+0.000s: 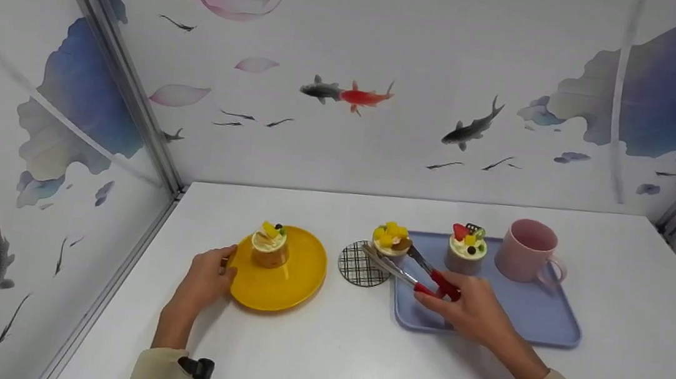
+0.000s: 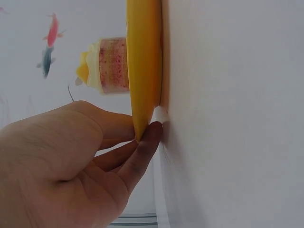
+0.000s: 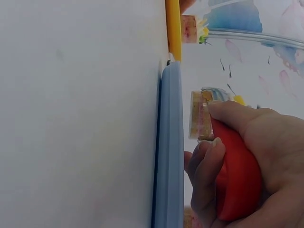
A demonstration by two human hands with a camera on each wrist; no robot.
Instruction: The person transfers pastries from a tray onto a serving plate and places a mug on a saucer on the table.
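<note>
My left hand (image 1: 206, 276) pinches the left rim of a yellow plate (image 1: 297, 282), thumb above and fingers beneath in the left wrist view. On that plate stands a dessert cup (image 2: 113, 65) topped with cream and fruit. My right hand (image 1: 476, 304) grips tongs (image 1: 447, 286) with red handles. Their metal tips close around a second dessert cup (image 1: 390, 238), topped with yellow fruit cubes. It hangs above the tray's left edge, overlapping a round checked coaster (image 1: 361, 270) in the head view. The right wrist view shows this cup raised off the blue tray (image 3: 172, 142).
A third dessert cup (image 1: 466, 253), with a strawberry on top, stands at the back of the tray. Right of it is a pink mug (image 1: 526, 253), its handle toward the right. White panels (image 1: 378, 162) painted with fish border the white table (image 1: 319, 363) behind and at the sides.
</note>
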